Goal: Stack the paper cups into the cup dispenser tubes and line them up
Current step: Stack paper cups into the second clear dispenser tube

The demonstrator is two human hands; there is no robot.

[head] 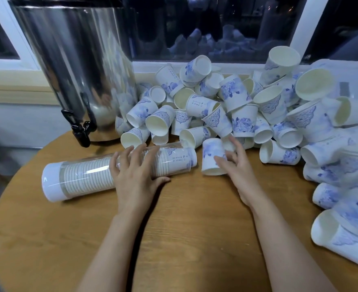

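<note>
Clear plastic forms the dispenser tube (85, 175), which lies on its side on the round wooden table (184, 218), its white cap (51, 182) at the left end and its other end pointing right, toward the loose cups. A nested stack fills almost its whole length, so there looks to be little room left. The left hand (135, 169) lies over the middle of the tube, fingers spread and curved across the top, thumb against the near side. This hold probably stops the round tube from rolling and keeps its right end steady. Just beside that end, the right hand (237, 165) holds a single paper cup (210, 152), thumb on its near wall and fingers loosely curled behind it, not clenched. The cup's rim faces the person and its base faces the pile (226, 102) heaped along the window sill, so it likely needs turning to match the stack. A steel urn (74, 60) stands at the back left.
</note>
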